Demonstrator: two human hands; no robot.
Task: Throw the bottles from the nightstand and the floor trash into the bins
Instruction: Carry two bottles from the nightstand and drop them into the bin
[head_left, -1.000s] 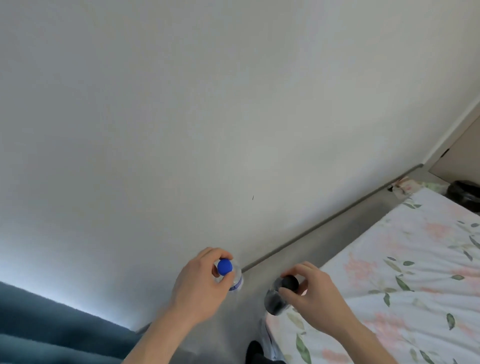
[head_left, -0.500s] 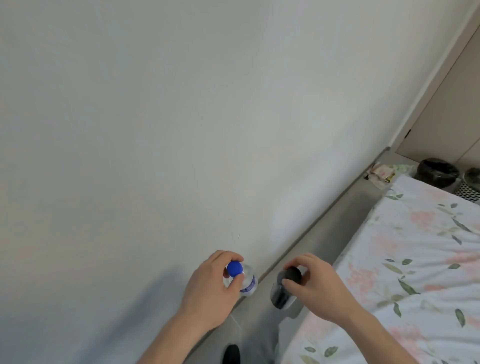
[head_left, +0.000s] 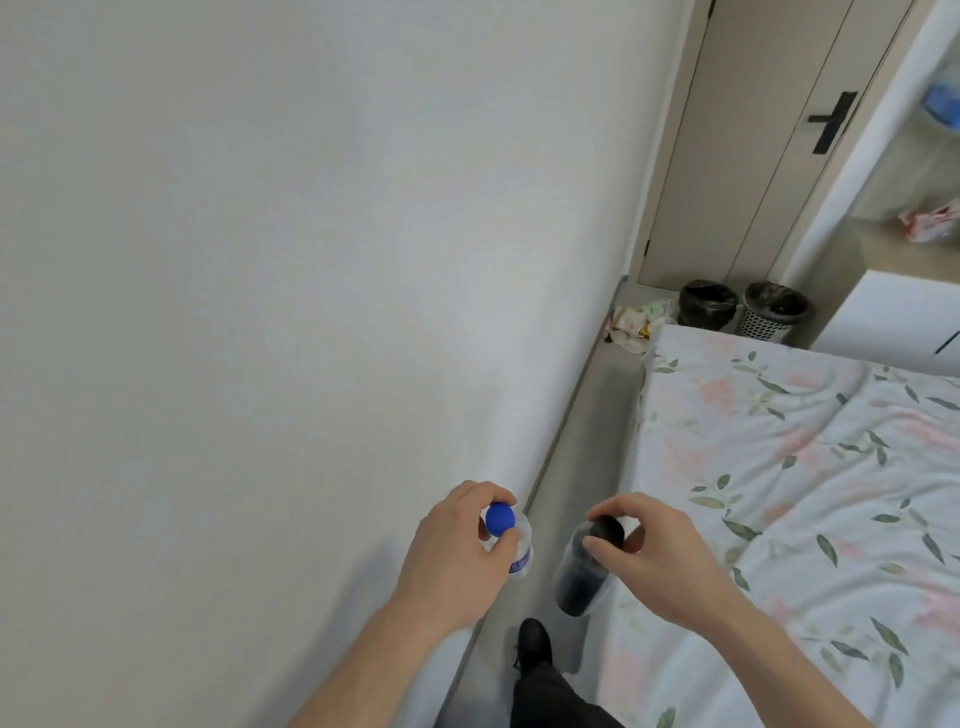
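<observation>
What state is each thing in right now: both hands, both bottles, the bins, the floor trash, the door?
Left hand: grip on the blue-cap bottle's neck.
Right hand: grip on the dark bottle's cap.
Blue-cap bottle: capped, held upright.
Dark bottle: capped, held hanging.
Black bin: lined, open-topped.
Mesh bin: lined, open-topped.
Floor trash: on the floor beside the black bin.
Door: closed.

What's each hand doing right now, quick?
Left hand: fingers curled round the neck of a clear plastic bottle with a blue cap.
Right hand: fingers pinching the black cap of a dark plastic bottle.
</observation>
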